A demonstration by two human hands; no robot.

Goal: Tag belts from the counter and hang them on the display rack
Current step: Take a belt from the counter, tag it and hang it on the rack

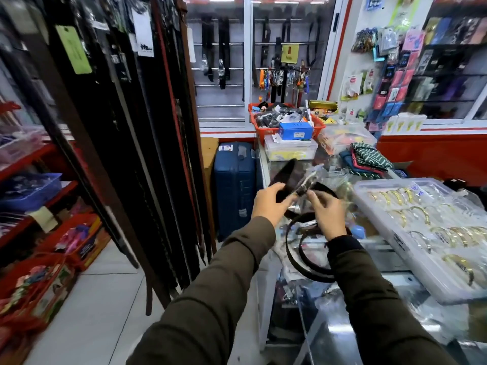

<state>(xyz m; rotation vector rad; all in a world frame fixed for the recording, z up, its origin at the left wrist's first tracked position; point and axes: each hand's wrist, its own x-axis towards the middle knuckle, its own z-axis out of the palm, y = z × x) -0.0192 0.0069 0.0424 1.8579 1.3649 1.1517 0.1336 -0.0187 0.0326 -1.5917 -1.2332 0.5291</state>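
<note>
**Both hands on the belt, buckle end between them**

My left hand (271, 204) is closed round the black belt (286, 177) near its buckle (305, 184); my right hand (325, 209) pinches the strap just right of that buckle. The free tip sticks up beyond my left hand, and the remainder sags in loops below my right wrist, above the glass worktop (374, 327). The strap looks limp and light, so I would grip by the stiff, heavier buckle. The display rack (147, 143) hangs well left of my left hand; a bangle tray (432, 233) sits right of my right hand.
</note>
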